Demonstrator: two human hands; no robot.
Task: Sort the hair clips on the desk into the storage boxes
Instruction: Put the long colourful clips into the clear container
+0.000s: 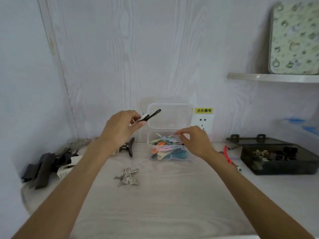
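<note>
Two storage boxes stand on the tabletop [172, 195]: one clear box [170, 147] with its lid up, and one dark box [279, 157]. Two hands are in view, the left hand [119, 128] and the right hand [195, 140]. One black hair clip [151, 115] is held. The coloured clips [165, 150] and silver clips [127, 175] lie too heaped to count.

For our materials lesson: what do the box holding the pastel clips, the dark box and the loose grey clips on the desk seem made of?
Clear box: glossy clear plastic, contents visible.
Dark box: smoky translucent plastic, contents dimly visible.
Grey clips: probably metal, silvery sheen.
</note>
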